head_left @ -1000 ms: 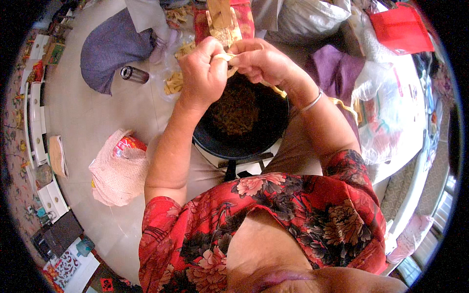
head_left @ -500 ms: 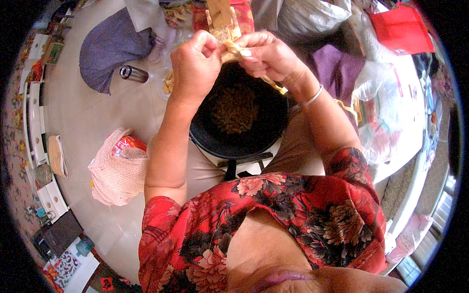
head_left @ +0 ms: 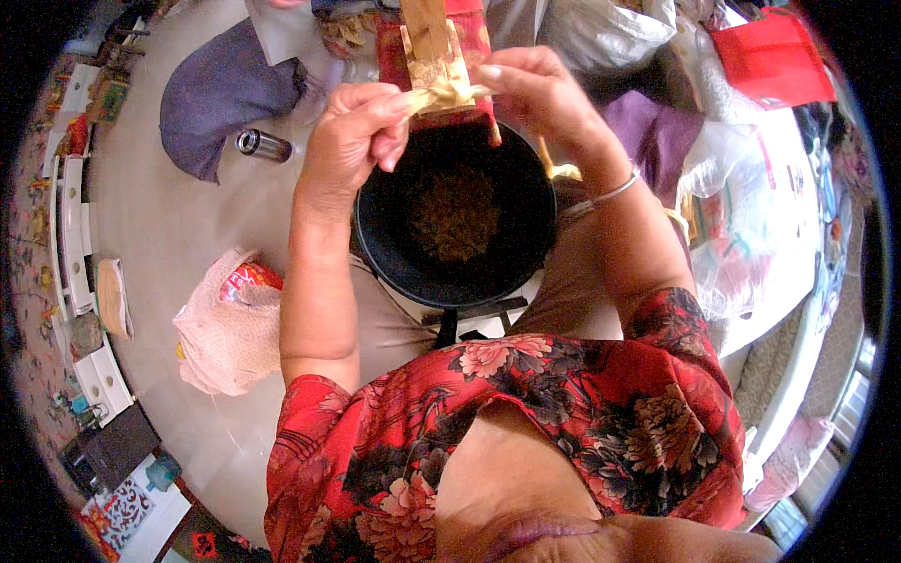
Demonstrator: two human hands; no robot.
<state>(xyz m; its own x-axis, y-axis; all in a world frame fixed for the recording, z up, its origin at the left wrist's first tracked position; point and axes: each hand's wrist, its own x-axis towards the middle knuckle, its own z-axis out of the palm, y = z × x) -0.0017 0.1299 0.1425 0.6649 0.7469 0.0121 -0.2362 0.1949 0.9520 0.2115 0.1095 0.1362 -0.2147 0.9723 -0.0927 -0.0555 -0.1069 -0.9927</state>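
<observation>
A pale yellow, soft strip (head_left: pixel 449 95) is stretched between my hands, with a knot-like twist in its middle. My left hand (head_left: pixel 355 131) is closed on one end. Thumb and fingers of my right hand (head_left: pixel 542 98) pinch the other end. A yellow length (head_left: pixel 565 172) hangs by my right wrist; I cannot tell whether it is the same strip. Just behind the knot is a wooden piece (head_left: pixel 425 33) with a scuffed, flat end, over red patterned cloth. Below my hands, a black pan (head_left: pixel 385 253) between my knees holds a brown, crumbly heap (head_left: pixel 455 214).
At the left on the tiled floor are a dark tumbler (head_left: pixel 264 144), a grey-blue cloth (head_left: pixel 211 103) and a pink dotted bag (head_left: pixel 221 338). To the right are a clear plastic bag (head_left: pixel 751 216), a purple cloth (head_left: pixel 648 127) and a red bag (head_left: pixel 774 58).
My hands have moved apart, drawing the yellow strip out sideways with the twist between them. My left hand has dropped slightly, and the right has shifted right.
</observation>
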